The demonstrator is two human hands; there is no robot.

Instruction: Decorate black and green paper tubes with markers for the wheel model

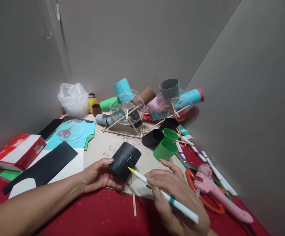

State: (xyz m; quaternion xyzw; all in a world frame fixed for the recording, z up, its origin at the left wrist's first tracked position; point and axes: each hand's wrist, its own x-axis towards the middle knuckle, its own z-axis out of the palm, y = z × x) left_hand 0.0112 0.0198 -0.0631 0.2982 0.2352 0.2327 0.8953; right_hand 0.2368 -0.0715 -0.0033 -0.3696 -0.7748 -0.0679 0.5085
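My left hand (97,175) grips a black paper tube (124,160) by its near end, holding it tilted just above the table. My right hand (175,193) is closed round a white marker with a yellow tip (162,193); the tip touches the tube's lower edge. Faint lines show on the tube's side. A thin wooden stick (134,198) lies on the red cloth between my hands.
Behind stand green tubes (165,149) and a black tube (152,137), and a stick frame with clear discs and coloured tubes (127,109). Orange scissors (204,193), a pink glue gun (218,193) and markers (216,173) lie right. Black and white sheets (46,165), a red box (18,152) and a plastic bag (73,98) sit left.
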